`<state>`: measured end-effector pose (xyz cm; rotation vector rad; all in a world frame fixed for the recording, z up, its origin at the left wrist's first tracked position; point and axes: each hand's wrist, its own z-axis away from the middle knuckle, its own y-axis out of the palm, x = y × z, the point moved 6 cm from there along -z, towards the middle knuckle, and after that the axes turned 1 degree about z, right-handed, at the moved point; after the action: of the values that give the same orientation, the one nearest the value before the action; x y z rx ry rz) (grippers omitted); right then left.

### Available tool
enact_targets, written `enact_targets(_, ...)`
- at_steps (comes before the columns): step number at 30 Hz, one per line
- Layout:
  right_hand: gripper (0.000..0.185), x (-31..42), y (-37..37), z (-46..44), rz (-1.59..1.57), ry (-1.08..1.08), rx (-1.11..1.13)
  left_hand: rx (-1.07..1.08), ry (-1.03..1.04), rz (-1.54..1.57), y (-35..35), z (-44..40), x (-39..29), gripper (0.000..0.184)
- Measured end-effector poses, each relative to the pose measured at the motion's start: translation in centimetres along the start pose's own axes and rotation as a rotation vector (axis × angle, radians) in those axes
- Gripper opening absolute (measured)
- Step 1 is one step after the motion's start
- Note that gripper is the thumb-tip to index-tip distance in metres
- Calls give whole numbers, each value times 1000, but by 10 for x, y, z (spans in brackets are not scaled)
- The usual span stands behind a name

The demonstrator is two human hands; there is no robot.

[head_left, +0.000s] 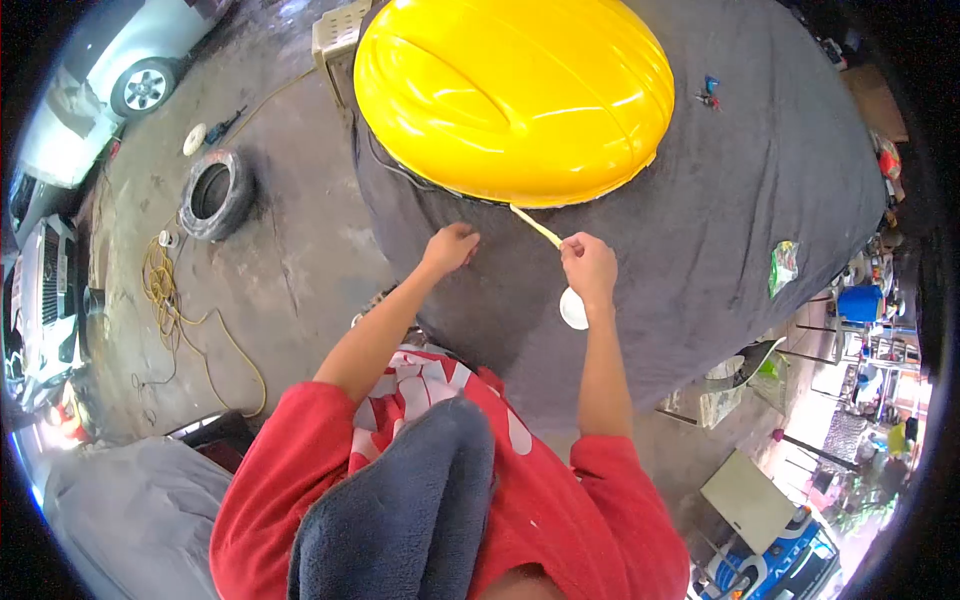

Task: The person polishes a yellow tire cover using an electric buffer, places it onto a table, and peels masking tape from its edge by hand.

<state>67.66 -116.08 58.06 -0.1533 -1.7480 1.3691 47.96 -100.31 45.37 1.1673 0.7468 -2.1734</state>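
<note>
One pale strip (537, 228) runs from right-hand fingers (573, 246) to the yellow shell (515, 90).

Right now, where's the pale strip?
Head view, just right of centre: the pale strip runs from the right hand up to the near edge of the yellow panel, with the left hand to its left.

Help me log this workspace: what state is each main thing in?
Dark cloth, draped, creased.
Yellow shell, glossy, resting on the cloth.
Pale strip, straight, far end at the shell's edge.
Right hand, closed on the strip.
Left hand, fingers curled, nothing visible held.
White disc, support unclear.
Tyre, lying on its side.
Yellow cord, loosely coiled.
</note>
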Motion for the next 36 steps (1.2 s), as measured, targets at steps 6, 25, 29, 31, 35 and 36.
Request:
enact_targets(6, 9, -29, -37, -1, 9, 36, 28, 13, -113, 183, 54, -30, -21, 37)
enact_targets(25, 10, -102, -140, 5, 61, 44, -77, -320, -245, 544, 89, -57, -28, 14)
enact_targets(29, 11, -119, -170, 5, 89, 30, -163, -352, -268, 589, 88, -62, -23, 13)
enact_targets(31, 11, -130, -185, 5, 112, 53, -174, -332, -265, 587, 87, -62, -22, 14)
enact_targets(35, 12, -156, -221, 5, 111, 84, -263, -314, -224, 562, 86, -60, -23, 15)
enact_targets(36, 13, -158, -230, 5, 116, 95, -276, -313, -221, 560, 85, -60, -24, 15)
